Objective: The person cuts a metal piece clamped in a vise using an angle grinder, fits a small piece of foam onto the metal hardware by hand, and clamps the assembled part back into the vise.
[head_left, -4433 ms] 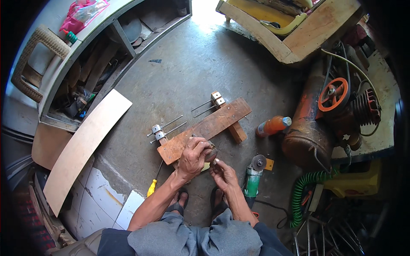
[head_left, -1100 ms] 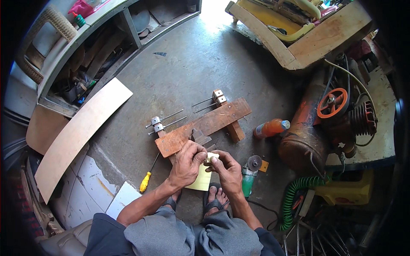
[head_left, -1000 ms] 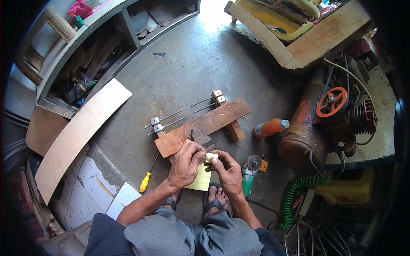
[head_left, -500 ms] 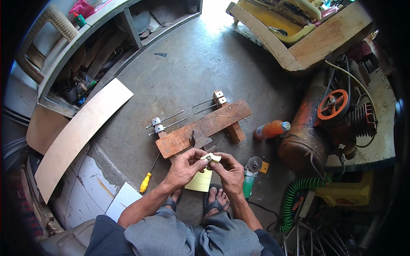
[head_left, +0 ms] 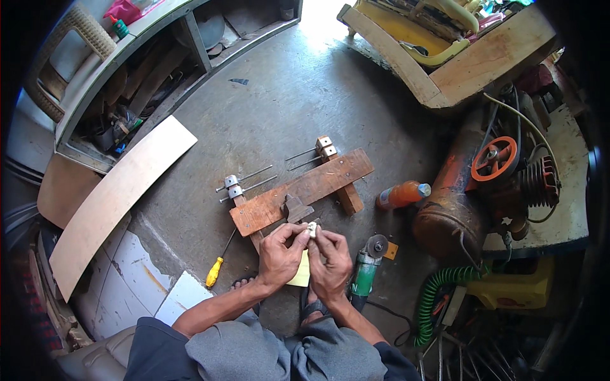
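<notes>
In front of my knees, both hands meet at a small cream-coloured folded piece; it looks like paper or sandpaper, and anything inside it is mostly hidden. My left hand pinches it from the left, with the thumb and fingers closed. From the right, my right hand grips it with bent fingers. Below them, between my feet, lies a pale yellow sheet, partly covered by the right hand. Just beyond my fingers a small metal anvil rests against a low wooden bench fitted with clamp blocks and long bolts.
A yellow-handled screwdriver lies left of the bench. To the right are a green angle grinder, an orange bottle and a rusty compressor with a green coiled hose. A curved wooden panel leans at left.
My hands have drawn closer together and moved slightly forward. The cream piece, spread wider before with a small metal part showing, is now folded narrower, and my right hand has turned more upright.
</notes>
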{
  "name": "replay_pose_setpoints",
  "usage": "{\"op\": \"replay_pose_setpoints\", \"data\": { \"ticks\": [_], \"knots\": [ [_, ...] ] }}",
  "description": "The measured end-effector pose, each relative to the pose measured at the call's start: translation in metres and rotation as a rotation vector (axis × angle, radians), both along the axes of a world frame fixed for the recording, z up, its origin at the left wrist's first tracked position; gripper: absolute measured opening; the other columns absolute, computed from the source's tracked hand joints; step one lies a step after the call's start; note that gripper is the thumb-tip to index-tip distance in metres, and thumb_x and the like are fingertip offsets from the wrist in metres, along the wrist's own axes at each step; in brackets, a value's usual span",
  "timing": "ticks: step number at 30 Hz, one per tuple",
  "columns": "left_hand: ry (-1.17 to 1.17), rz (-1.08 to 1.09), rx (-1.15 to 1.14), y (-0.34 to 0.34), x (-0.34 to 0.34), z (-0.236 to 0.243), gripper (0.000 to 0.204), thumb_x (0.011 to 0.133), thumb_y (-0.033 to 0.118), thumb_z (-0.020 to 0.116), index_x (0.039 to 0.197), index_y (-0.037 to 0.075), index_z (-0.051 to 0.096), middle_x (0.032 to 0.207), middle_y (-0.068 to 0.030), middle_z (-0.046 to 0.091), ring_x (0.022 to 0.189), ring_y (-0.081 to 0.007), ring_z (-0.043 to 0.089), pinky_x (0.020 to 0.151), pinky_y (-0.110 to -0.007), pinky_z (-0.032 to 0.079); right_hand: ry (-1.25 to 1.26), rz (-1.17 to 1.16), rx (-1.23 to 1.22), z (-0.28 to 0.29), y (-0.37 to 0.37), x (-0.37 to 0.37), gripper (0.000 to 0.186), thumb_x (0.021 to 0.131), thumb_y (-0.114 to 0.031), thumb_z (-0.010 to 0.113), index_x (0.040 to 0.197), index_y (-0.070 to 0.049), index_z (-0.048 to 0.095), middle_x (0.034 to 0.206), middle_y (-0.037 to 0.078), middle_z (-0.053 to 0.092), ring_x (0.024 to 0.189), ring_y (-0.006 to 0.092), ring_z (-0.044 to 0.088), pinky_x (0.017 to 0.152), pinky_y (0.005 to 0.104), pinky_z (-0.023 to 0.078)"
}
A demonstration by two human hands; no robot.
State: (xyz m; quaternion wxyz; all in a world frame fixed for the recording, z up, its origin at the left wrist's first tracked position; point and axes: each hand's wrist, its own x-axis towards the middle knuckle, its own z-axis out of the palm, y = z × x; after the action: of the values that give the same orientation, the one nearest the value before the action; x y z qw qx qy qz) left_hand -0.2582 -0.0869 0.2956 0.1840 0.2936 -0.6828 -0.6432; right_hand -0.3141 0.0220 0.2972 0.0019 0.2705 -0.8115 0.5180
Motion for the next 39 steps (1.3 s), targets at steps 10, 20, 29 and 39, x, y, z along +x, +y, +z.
{"op": "replay_pose_setpoints", "data": {
  "ticks": [10, 20, 29, 39],
  "knots": [
    [0.072, -0.041, 0.386, -0.018, 0.008, -0.009, 0.027, 0.095, 0.008, 0.072, 0.118, -0.005, 0.067, 0.103, -0.0096, 0.073, 0.094, -0.0129, 0.068, 0.083, -0.025, 0.056, -0.053, 0.153, -0.046, -0.014, 0.003, 0.003, 0.048, 0.088, 0.008, 0.061, 0.135, -0.002, 0.064, 0.116, 0.019, 0.061, 0.1, 0.0315, 0.066, 0.087, 0.0383, 0.054],
    [0.049, 0.077, -0.165, -0.017, 0.007, -0.033, 0.016, 0.091, 0.002, 0.072, 0.107, 0.001, 0.073, 0.087, -0.0111, 0.074, 0.076, -0.0162, 0.072, 0.067, -0.029, 0.056, -0.325, 0.016, -0.078, -0.034, 0.027, -0.004, 0.035, 0.093, 0.002, 0.059, 0.127, 0.0, 0.066, 0.113, 0.015, 0.064, 0.098, 0.0235, 0.068, 0.079, 0.0328, 0.058],
    [0.188, 0.08, -0.529, -0.018, -0.008, -0.043, 0.022, 0.082, 0.0, 0.077, 0.104, 0.005, 0.077, 0.089, -0.0086, 0.067, 0.08, -0.0221, 0.067, 0.067, -0.033, 0.053, -0.434, 0.059, 0.021, -0.125, 0.021, 0.002, 0.036, 0.096, -0.013, 0.062, 0.131, -0.003, 0.062, 0.116, 0.016, 0.066, 0.109, 0.0252, 0.066, 0.088, 0.0359, 0.055],
    [0.176, 0.028, -0.63, -0.033, -0.009, -0.048, 0.026, 0.077, 0.0, 0.079, 0.103, 0.004, 0.078, 0.085, -0.0094, 0.066, 0.079, -0.0241, 0.064, 0.068, -0.035, 0.052, -1.199, 0.192, -0.257, -0.102, 0.005, 0.027, 0.028, 0.104, -0.022, 0.059, 0.112, 0.004, 0.064, 0.095, 0.01, 0.07, 0.083, 0.0167, 0.069, 0.074, 0.0325, 0.059]
  ]
}}
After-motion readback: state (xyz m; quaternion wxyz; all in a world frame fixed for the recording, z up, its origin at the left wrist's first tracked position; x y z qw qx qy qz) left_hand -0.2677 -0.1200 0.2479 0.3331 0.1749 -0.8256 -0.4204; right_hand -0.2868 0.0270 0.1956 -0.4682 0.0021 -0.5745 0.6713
